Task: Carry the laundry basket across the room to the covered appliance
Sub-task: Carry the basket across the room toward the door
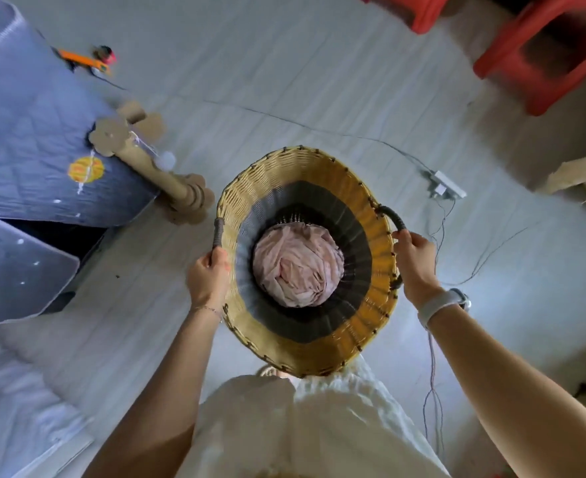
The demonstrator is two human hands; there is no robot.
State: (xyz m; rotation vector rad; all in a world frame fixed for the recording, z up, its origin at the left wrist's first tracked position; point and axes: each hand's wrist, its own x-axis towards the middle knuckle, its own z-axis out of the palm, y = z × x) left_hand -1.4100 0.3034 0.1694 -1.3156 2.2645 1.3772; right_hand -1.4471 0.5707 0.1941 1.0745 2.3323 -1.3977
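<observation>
A woven laundry basket (284,167) with a tan rim and dark inner bands hangs in front of me above the floor. A bundle of pink cloth (296,267) lies at its bottom. My left hand (208,276) is closed around the dark handle on the basket's left side. My right hand (416,262) grips the dark looped handle on the right side. A grey watch band sits on my right wrist. A blue quilted cover with planet prints (39,132) drapes over a boxy object at the left.
A cardboard cat post (153,163) lies tipped beside the blue cover. Two red plastic stools (540,53) stand at the top right. A white power strip (447,186) with thin cables trails across the pale floor at the right. Cardboard (581,177) lies at the right edge.
</observation>
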